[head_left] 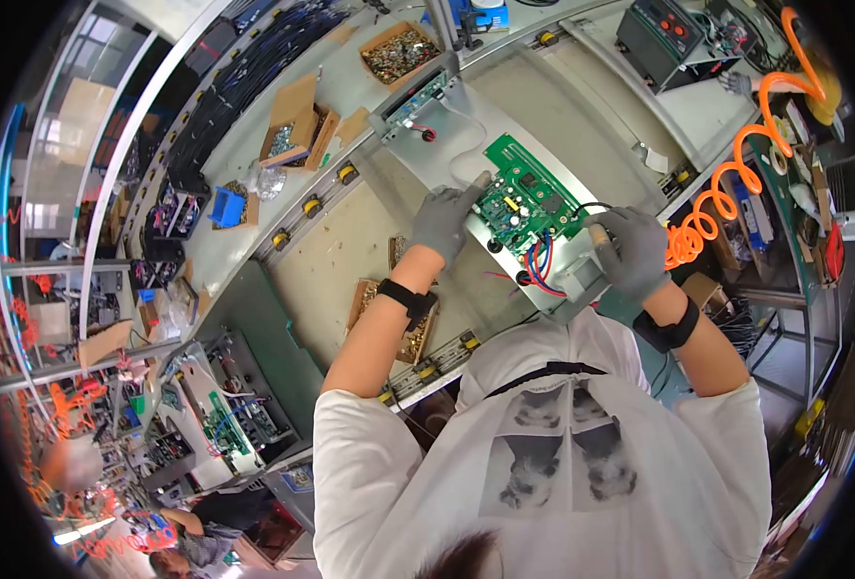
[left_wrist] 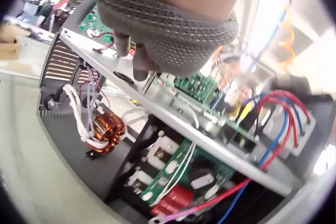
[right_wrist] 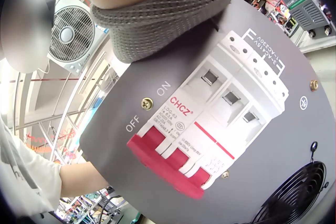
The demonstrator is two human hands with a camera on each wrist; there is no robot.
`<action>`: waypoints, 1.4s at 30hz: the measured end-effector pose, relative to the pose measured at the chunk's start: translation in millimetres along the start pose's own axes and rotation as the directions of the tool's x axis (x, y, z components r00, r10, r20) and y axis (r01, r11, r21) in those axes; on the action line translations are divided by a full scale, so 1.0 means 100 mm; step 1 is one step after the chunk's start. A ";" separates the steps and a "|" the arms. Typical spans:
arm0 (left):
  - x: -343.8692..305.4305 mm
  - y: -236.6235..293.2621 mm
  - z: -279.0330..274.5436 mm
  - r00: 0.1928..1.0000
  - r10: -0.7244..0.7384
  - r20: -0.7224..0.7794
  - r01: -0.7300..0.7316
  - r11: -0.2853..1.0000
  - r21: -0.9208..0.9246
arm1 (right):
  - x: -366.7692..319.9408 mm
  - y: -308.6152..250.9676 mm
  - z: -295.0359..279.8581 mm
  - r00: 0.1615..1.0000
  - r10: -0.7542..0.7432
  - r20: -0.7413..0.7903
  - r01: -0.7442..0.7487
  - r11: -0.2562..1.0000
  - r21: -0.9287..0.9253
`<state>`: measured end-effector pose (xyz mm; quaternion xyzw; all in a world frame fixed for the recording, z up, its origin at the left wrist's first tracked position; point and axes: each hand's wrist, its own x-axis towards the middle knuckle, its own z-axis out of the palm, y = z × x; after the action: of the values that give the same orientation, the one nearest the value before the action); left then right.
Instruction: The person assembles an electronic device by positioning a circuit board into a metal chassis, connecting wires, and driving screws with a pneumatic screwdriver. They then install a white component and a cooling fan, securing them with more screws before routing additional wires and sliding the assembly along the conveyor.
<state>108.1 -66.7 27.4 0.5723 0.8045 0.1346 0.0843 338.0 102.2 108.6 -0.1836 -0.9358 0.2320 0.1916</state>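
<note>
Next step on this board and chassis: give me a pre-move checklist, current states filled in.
1. Breaker off: ok, its red handle sits at the OFF end.
2. Green circuit board on the metal plate: ok, it lies there.
3. Board fixed down: cannot tell from these views.
4. Ring lug fastened: not ok, the end of its red lead looks free.
5. Black cable seated: cannot tell, the right hand hides one end.
6. Left hand clear: not ok, it's at the board's edge.
</note>
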 end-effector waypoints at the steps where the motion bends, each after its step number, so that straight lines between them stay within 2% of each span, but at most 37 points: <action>1: -0.02 0.03 -0.07 0.997 -0.045 0.056 0.052 0.990 -0.133 | -0.01 -0.01 0.02 0.999 -0.012 -0.037 0.013 1.000 0.027; 2: -0.10 0.05 -0.03 0.997 -0.070 0.042 0.075 0.987 -0.144 | -0.02 -0.01 0.01 0.999 -0.037 -0.019 0.038 0.999 0.024; 3: -0.19 0.08 0.03 0.987 -0.086 -0.135 0.052 0.969 -0.243 | -0.04 -0.02 -0.02 0.992 -0.123 -0.020 0.123 0.992 -0.030; 4: -0.27 0.12 0.09 0.944 -0.116 -0.308 0.009 0.945 -0.328 | -0.05 -0.05 -0.03 0.978 -0.209 -0.019 0.206 0.975 -0.082; 5: -0.38 0.19 0.17 0.882 -0.232 -0.409 0.045 0.908 -0.417 | -0.08 -0.10 -0.01 0.966 -0.250 -0.059 0.243 0.964 -0.107; 6: -0.49 0.23 0.29 0.871 -0.261 -0.416 0.066 0.902 -0.428 | -0.13 -0.11 0.03 0.961 -0.273 -0.037 0.268 0.958 -0.102; 8: -0.69 0.28 0.65 0.701 -0.475 -0.532 0.129 0.818 -0.560 | -0.20 -0.09 0.11 0.929 -0.359 -0.089 0.350 0.931 -0.104; 9: -0.79 0.27 0.87 0.684 -0.497 -0.535 0.143 0.810 -0.569 | -0.18 -0.09 0.13 0.934 -0.345 -0.090 0.334 0.935 -0.117; 11: -0.94 0.28 1.23 0.735 -0.632 -0.246 0.277 0.610 -0.742 | -0.09 -0.02 0.16 0.918 -0.387 -0.084 0.379 0.921 -0.093; 12: -0.97 0.30 1.23 0.720 -0.648 -0.247 0.282 0.599 -0.749 | -0.04 0.01 0.19 0.908 -0.407 -0.103 0.401 0.913 -0.075; 14: -1.02 0.37 1.24 0.789 -0.610 0.068 0.448 0.496 -0.744 | 0.01 0.06 0.18 0.916 -0.395 -0.071 0.396 0.918 -0.001; 15: -1.00 0.33 1.40 0.816 -0.577 0.034 0.421 0.552 -0.720 | 0.05 0.16 0.16 0.916 -0.398 -0.046 0.399 0.917 0.017; 19: -0.82 0.38 1.38 0.802 -0.592 0.086 0.468 0.531 -0.706 | 0.36 0.51 0.05 0.931 -0.362 0.042 0.358 0.930 0.089; 20: -0.75 0.36 1.48 0.841 -0.541 0.010 0.392 0.596 -0.701 | 0.40 0.58 0.05 0.926 -0.375 0.049 0.370 0.925 0.086; 21: -0.68 0.35 1.52 0.873 -0.484 -0.066 0.312 0.656 -0.687 | 0.45 0.63 0.05 0.946 -0.315 0.074 0.307 0.946 0.101; 22: -0.60 0.36 1.56 0.870 -0.487 -0.074 0.306 0.652 -0.694 | 0.49 0.69 0.04 0.963 -0.251 0.098 0.240 0.964 0.112; 24: -0.47 0.44 1.58 0.897 -0.433 -0.083 0.204 0.574 -0.793 | 0.52 0.76 0.02 0.956 -0.257 0.144 0.247 0.965 0.087; 26: -0.35 0.54 1.56 0.903 -0.426 -0.052 0.225 0.574 -0.788 | 0.53 0.74 0.00 0.956 -0.209 0.205 0.209 0.978 0.019; 28: -0.23 0.62 1.68 0.906 -0.423 -0.020 0.253 0.577 -0.777 | 0.52 0.73 0.01 0.955 -0.217 0.203 0.221 0.975 0.006; 29: -0.16 0.65 1.87 0.907 -0.412 0.089 0.278 0.424 -0.862 | 0.52 0.72 0.02 0.965 -0.184 0.187 0.186 0.983 0.008; 30: -0.16 0.67 1.83 0.904 -0.381 0.195 0.306 0.258 -0.916 | 0.52 0.72 0.03 0.974 -0.150 0.173 0.150 0.989 0.011; 31: -0.15 0.68 1.78 0.902 -0.384 0.195 0.305 0.251 -0.919 | 0.53 0.74 0.03 0.972 -0.153 0.180 0.153 0.988 0.009; 32: -0.11 0.68 1.71 0.821 -0.319 0.473 0.445 -0.159 -0.881 | 0.54 0.77 0.03 0.968 -0.177 0.180 0.185 0.982 -0.025; 33: -0.11 0.69 1.63 0.715 -0.140 0.686 0.534 -0.524 -0.663 | 0.54 0.76 0.03 0.963 -0.199 0.180 0.213 0.975 -0.061; 34: -0.06 0.72 1.69 0.714 -0.134 0.687 0.534 -0.529 -0.659 | 0.52 0.74 0.03 0.963 -0.197 0.186 0.212 0.975 -0.065; 36: 0.08 0.79 1.82 0.637 -0.219 0.739 0.580 -0.495 -0.647 | 0.52 0.68 0.03 0.968 -0.171 0.181 0.179 0.983 -0.030; 37: 0.10 0.84 1.88 0.638 -0.215 0.740 0.580 -0.498 -0.645 | 0.53 0.68 0.03 0.968 -0.170 0.185 0.179 0.983 -0.034; 39: 0.12 0.93 1.98 0.741 -0.251 0.623 0.537 -0.336 -0.774 | 0.53 0.71 0.03 0.965 -0.182 0.189 0.191 0.981 -0.034; 40: 0.18 0.91 2.06 0.741 -0.247 0.625 0.538 -0.337 -0.772 | 0.53 0.72 0.03 0.965 -0.178 0.190 0.188 0.981 -0.037; 41: 0.26 0.85 2.14 0.775 -0.270 0.572 0.594 -0.002 -0.805 | 0.53 0.75 0.03 0.965 -0.185 0.184 0.197 0.979 -0.049; 42: 0.28 0.82 2.13 0.812 -0.270 0.517 0.582 0.334 -0.741 | 0.53 0.75 0.04 0.965 -0.193 0.178 0.206 0.977 -0.060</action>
<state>234.0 10.9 -149.0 0.2230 0.7158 0.4104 0.5191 310.1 185.8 81.8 -0.0753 -0.9709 0.1895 0.1258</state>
